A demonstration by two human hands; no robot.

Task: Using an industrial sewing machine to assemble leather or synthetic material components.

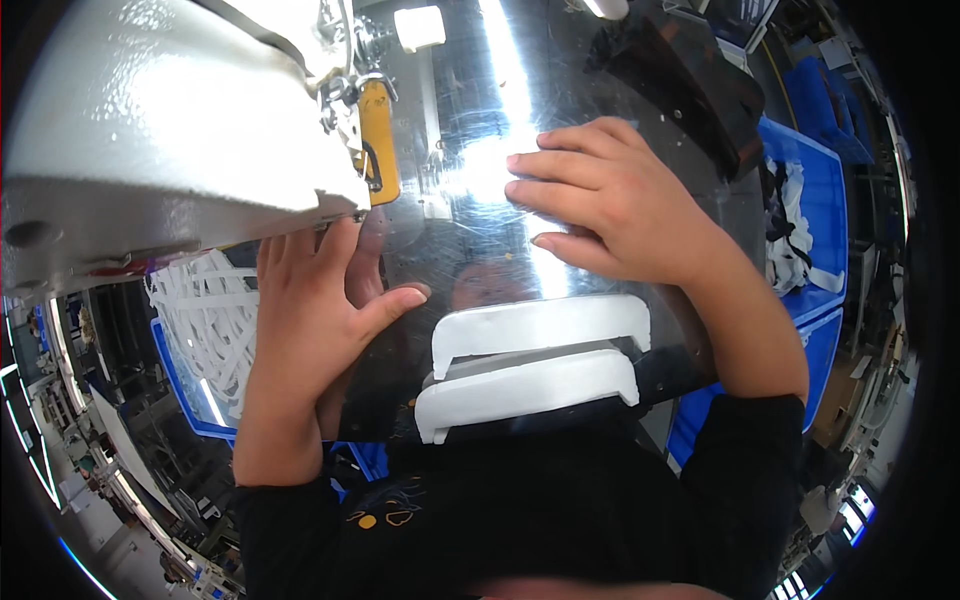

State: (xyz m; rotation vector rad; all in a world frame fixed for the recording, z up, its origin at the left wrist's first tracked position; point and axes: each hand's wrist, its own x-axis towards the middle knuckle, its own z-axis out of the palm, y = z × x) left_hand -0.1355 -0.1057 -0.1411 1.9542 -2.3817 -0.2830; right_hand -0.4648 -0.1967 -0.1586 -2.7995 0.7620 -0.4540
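My left hand [312, 305] lies at the sewing machine head [210, 130], its fingers spread and the thumb stretched to the right. The machine's lower edge hides the fingertips, and I see nothing held there. Over the shiny dark work table [400, 350], my right hand [620, 205] is open, fingers apart and holding nothing. Nearer to me lie two white strip-like pieces with bent-down ends, a far one [540, 325] and a near one [525, 388]. Beside the machine's needle area, which is mostly hidden, stands a yellow plate [377, 140].
Left of the table, a blue bin [175, 385] holds a heap of white strips [205, 320]. Another blue bin [828, 210] with white and black pieces stands at the right. A dark object [690, 85] sits at the table's far right, and a small white block [419, 28] at the back.
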